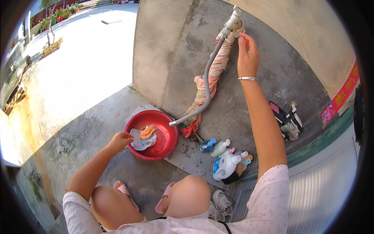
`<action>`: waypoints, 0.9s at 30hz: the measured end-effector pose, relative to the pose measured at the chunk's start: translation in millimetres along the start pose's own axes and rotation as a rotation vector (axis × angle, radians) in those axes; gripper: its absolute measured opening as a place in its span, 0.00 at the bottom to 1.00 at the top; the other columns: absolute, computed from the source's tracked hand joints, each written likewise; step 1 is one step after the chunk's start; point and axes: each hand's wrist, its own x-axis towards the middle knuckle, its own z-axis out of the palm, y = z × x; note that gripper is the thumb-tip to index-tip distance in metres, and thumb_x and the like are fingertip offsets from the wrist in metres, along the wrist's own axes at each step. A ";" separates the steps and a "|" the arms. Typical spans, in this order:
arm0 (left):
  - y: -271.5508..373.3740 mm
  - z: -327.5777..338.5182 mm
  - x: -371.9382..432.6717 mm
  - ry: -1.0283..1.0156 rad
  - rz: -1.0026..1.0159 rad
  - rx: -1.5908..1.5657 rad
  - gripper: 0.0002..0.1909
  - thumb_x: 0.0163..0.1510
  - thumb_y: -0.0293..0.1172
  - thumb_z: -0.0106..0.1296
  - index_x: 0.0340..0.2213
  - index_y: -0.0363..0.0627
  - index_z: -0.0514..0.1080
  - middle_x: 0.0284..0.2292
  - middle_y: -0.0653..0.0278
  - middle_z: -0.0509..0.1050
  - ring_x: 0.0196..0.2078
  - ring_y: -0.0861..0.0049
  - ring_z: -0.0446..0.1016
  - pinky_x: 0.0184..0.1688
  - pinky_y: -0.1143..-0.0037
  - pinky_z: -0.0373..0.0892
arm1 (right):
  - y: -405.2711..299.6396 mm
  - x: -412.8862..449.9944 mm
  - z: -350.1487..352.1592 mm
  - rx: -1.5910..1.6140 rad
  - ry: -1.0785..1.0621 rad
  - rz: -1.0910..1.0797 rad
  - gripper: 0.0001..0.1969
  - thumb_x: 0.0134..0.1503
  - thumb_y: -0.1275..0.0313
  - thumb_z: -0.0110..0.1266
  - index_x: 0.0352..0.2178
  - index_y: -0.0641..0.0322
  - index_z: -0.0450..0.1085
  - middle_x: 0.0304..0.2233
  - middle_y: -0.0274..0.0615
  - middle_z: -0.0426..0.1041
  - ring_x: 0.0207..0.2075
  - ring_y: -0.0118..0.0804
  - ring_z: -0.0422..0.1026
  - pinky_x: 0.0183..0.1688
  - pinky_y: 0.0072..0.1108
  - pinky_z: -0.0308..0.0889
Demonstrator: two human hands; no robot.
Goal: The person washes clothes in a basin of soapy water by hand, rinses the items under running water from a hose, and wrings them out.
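My left hand is at the left rim of a red plastic basin. Its fingertips meet the edge of a white cloth; whether they pinch it is unclear. An orange cloth lies on the white one inside the basin. Raised at the upper right, my right hand has bent fingers, slightly apart, and holds nothing. Close to its fingertips is a white plastic tap on a cloth-wrapped pipe. From the tap a grey flexible hose curves down, its metal end over the basin's right rim.
Right of the basin stand a blue pump bottle, a pale green bottle and a white detergent jug. Grey shoes sit by my right knee. A concrete wall rises behind the pipe; brushes lie farther right.
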 end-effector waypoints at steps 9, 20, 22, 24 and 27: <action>2.2 21.5 -1.2 0.004 0.156 0.317 0.15 0.47 0.39 0.54 0.34 0.42 0.76 0.34 0.53 0.76 0.40 0.63 0.74 0.44 0.69 0.68 | -2.6 125.1 41.8 -0.332 -0.134 -0.112 0.15 0.52 0.60 0.49 0.35 0.58 0.72 0.34 0.52 0.74 0.39 0.49 0.72 0.43 0.32 0.65; -19.3 16.2 3.8 0.082 0.136 0.302 0.13 0.47 0.36 0.55 0.33 0.42 0.76 0.30 0.55 0.77 0.35 0.68 0.76 0.39 0.71 0.71 | 11.3 124.1 35.6 -0.292 0.134 -0.251 0.07 0.49 0.75 0.47 0.28 0.62 0.72 0.27 0.52 0.74 0.32 0.49 0.73 0.36 0.32 0.68; -23.0 16.0 5.7 0.089 0.132 0.303 0.13 0.47 0.36 0.55 0.33 0.41 0.76 0.30 0.55 0.77 0.35 0.69 0.77 0.39 0.71 0.71 | 9.1 116.5 43.4 -0.238 0.177 -0.221 0.08 0.49 0.76 0.46 0.28 0.62 0.72 0.27 0.51 0.74 0.32 0.49 0.73 0.36 0.32 0.68; -23.7 16.3 6.4 0.094 0.133 0.304 0.12 0.47 0.35 0.55 0.33 0.41 0.76 0.29 0.55 0.77 0.35 0.69 0.77 0.39 0.71 0.71 | 11.4 114.9 44.0 -0.188 0.222 -0.193 0.08 0.49 0.77 0.45 0.29 0.63 0.72 0.27 0.51 0.74 0.33 0.48 0.74 0.37 0.31 0.68; -20.3 16.9 6.1 0.073 0.097 0.265 0.13 0.45 0.36 0.53 0.32 0.43 0.76 0.32 0.52 0.76 0.38 0.62 0.75 0.43 0.69 0.69 | 23.4 124.8 35.1 -0.208 0.163 -0.231 0.10 0.49 0.77 0.43 0.29 0.64 0.72 0.28 0.51 0.75 0.33 0.48 0.74 0.37 0.31 0.68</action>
